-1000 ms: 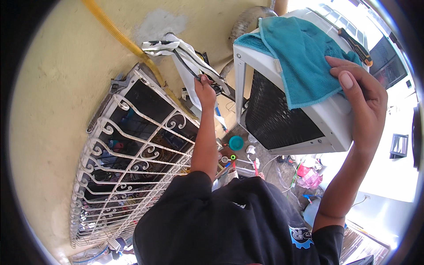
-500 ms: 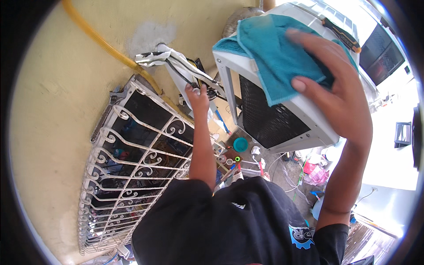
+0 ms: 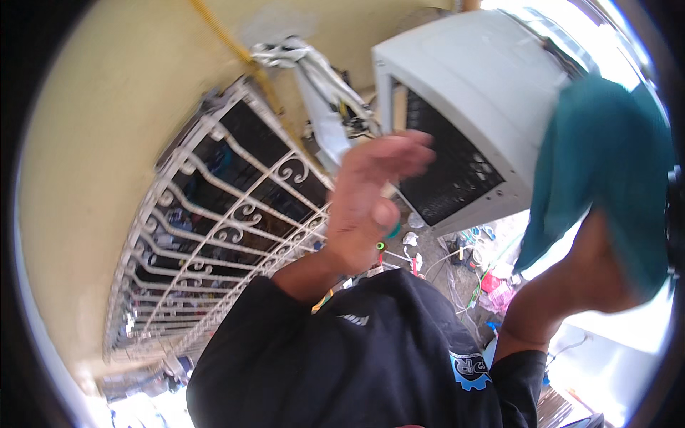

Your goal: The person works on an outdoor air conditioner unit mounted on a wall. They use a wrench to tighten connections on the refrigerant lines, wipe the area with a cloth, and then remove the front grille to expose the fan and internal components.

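My right hand [image 3: 596,274] is raised at the right and grips a teal cloth [image 3: 606,157], which hangs over it just off the right side of a white box-shaped unit [image 3: 485,78] with a dark front grille [image 3: 453,167]. My left hand [image 3: 371,203] is blurred in mid-air in the centre. It holds nothing, fingers loosely extended, in front of the unit's left lower corner. A bundle of white and silver wrapped pipes [image 3: 314,68] runs on the wall behind it.
A white ornate metal window grille [image 3: 214,235] covers a dark opening in the yellow wall [image 3: 107,128] at the left. A yellow hose [image 3: 232,43] crosses the wall above it. Small coloured items and cables [image 3: 478,264] litter the ground below the unit.
My right hand has drawn the teal cloth off the unit's top to its right side. My left hand has come off the pipe bundle and moved back toward me.
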`<state>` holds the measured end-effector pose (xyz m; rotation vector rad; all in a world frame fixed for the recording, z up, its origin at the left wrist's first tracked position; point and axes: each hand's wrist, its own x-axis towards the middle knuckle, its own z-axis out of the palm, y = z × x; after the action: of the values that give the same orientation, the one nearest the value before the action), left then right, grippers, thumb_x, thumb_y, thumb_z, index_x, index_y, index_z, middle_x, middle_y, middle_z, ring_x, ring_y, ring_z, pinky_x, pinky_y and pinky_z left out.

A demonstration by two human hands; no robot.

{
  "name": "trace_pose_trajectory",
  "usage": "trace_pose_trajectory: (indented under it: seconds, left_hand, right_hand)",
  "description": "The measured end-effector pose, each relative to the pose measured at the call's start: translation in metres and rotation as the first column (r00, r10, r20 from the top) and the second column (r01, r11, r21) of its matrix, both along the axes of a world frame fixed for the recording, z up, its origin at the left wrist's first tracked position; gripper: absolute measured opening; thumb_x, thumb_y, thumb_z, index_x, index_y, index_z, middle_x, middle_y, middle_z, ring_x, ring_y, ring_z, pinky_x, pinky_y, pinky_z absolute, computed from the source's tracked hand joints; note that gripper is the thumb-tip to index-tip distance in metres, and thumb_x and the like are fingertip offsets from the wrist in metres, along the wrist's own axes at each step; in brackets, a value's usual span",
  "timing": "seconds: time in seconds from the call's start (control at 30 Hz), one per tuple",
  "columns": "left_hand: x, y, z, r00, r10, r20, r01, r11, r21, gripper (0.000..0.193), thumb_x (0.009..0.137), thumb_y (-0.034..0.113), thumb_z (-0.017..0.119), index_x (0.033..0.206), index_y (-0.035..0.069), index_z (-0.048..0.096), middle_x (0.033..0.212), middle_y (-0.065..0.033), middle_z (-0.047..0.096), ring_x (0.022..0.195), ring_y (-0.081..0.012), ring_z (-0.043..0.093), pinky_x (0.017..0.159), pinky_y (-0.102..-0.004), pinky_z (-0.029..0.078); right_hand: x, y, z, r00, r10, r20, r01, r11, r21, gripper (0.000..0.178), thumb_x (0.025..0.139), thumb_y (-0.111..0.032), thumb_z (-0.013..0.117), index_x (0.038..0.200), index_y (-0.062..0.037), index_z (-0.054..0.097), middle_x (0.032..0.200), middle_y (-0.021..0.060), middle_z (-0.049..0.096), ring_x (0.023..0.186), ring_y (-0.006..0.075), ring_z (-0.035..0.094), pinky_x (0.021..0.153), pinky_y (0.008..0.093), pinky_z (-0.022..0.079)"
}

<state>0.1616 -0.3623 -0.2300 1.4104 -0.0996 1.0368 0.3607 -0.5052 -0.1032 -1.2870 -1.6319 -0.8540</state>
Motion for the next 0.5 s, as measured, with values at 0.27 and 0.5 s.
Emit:
trace_pose_trajectory:
  seconds: [0.27,0.5]
  left_hand:
    - [0.002,-0.046,-0.006,0.908,-0.414,0.059,0.393,0.796,-0.461,0.070,0.102,0.045,0.053,0.155,0.005,0.032,0.152,-0.0186,0.046,0.136,-0.0277,0.051,0.114,-0.0430,0.040]
    - [-0.017,-0.050,-0.052,0.976,-0.098,-0.194,-0.003,0.887,-0.462,0.054,0.102,0.026,0.053,0.149,0.003,0.042,0.147,-0.0173,0.051,0.134,-0.0254,0.053,0.114,-0.0393,0.042]
  right_hand:
    - [-0.085,-0.008,-0.096,0.628,0.421,-0.654,-0.719,0.636,-0.281,0.033,0.087,-0.019,0.077,0.113,0.0001,0.069,0.128,0.0272,0.066,0.116,0.0372,0.068,0.107,0.0495,0.049]
    - [-0.102,0.001,-0.144,0.858,0.149,-0.492,-0.443,0.701,-0.559,0.061,0.089,-0.030,0.077,0.145,-0.0144,0.061,0.164,0.0279,0.033,0.151,0.0509,0.030,0.124,0.0598,0.022]
